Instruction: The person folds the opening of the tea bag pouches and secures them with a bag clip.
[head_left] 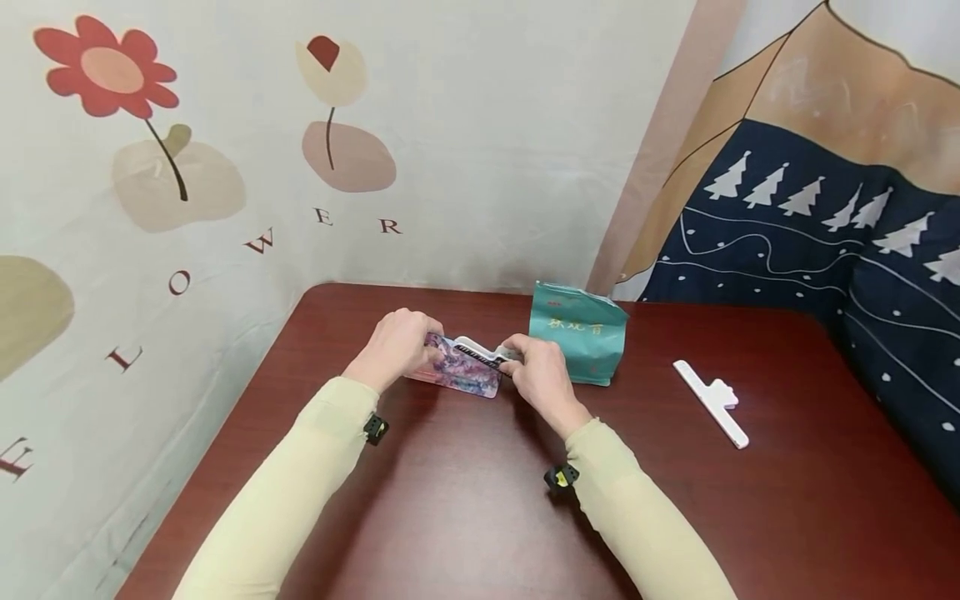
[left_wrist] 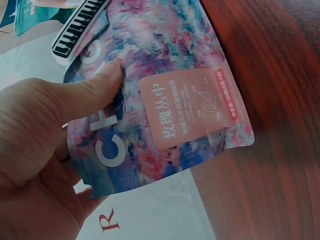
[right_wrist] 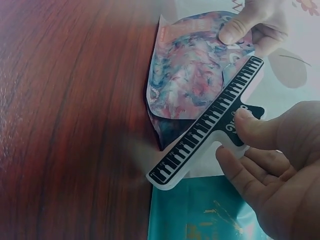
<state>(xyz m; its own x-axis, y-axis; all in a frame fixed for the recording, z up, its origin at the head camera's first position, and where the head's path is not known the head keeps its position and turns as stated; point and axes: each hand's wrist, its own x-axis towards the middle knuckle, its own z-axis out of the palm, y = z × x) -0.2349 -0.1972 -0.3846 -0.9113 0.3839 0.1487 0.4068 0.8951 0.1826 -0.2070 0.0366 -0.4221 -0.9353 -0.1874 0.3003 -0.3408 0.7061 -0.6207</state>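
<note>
A pink, purple and blue patterned pouch [head_left: 467, 372] stands at the far middle of the table. My left hand [head_left: 399, 345] holds it near its top edge, the thumb [left_wrist: 102, 82] lying flat over the printed front. My right hand [head_left: 542, 375] pinches a sealing clip [right_wrist: 207, 125] by its handle, thumb on the black tab. The clip is white with a black piano-key strip. It lies slantwise across the pouch's upper corner in the right wrist view, with one end reaching past the pouch.
A teal bag [head_left: 585, 337] with gold lettering stands upright just behind and right of my right hand. Another white clip [head_left: 708, 402] lies on the dark red table [head_left: 457, 517] to the right. A printed curtain [head_left: 480, 150] hangs along the table's far edge.
</note>
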